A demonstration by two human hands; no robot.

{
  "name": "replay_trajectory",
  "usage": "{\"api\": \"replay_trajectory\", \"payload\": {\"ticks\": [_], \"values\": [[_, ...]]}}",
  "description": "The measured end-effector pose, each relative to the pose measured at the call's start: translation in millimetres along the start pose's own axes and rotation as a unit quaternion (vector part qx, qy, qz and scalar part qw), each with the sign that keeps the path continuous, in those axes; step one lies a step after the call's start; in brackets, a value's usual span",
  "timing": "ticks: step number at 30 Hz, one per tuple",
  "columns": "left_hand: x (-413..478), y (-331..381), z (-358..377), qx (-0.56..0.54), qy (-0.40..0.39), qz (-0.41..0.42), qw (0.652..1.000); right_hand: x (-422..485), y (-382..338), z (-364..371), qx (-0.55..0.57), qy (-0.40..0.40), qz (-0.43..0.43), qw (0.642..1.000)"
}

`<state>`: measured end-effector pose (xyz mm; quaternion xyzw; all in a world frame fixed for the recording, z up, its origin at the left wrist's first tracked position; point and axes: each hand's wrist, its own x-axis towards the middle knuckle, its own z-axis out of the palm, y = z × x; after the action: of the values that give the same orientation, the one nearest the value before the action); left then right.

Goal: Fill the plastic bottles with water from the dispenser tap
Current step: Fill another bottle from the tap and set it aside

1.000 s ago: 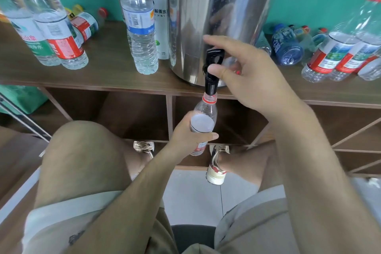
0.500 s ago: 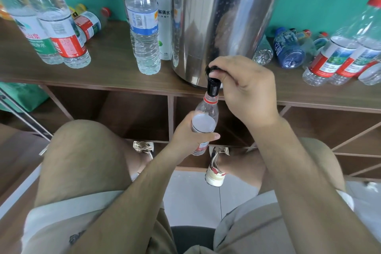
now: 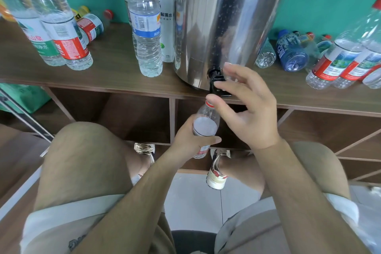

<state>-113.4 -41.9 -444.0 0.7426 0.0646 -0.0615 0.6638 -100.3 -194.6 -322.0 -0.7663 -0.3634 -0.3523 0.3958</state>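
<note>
Fingers of our left hand (image 3: 192,140) curl round the small bottle (image 3: 206,123), its neck just under the black tap (image 3: 216,81) at 12 o'clock. Our right hand (image 3: 247,113), loosely spread at the tap's 4 o'clock, holds nothing. Capped bottles (image 3: 147,33) stand at the steel dispenser's (image 3: 226,16) 9 o'clock.

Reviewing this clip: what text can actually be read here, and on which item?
"解质水" and "ERGY": white-labelled bottle beside the dispenser.
"山泉" and "净水": green-labelled bottle, far left.
Blue-labelled bottle, red-labelled bottles, held bottle: print too small or blurred to read.
</note>
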Motion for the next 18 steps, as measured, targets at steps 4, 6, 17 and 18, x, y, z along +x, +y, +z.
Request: {"api": "replay_trajectory", "payload": {"ticks": [4,6,17,18], "values": [[1,-1,-1,0.000,0.004,-0.009,1.000,3,1,-8,0.020,-0.007,0.059,0.998],[1,-2,-1,0.000,0.004,-0.011,1.000,5,4,-12,0.061,-0.026,0.083,0.994],[1,-14,2,-0.017,0.001,-0.035,0.999,-1,8,-14,0.112,-0.067,0.067,0.989],[1,-16,2,-0.019,0.002,-0.038,0.999,-1,9,-14,0.116,-0.069,0.064,0.989]]}}
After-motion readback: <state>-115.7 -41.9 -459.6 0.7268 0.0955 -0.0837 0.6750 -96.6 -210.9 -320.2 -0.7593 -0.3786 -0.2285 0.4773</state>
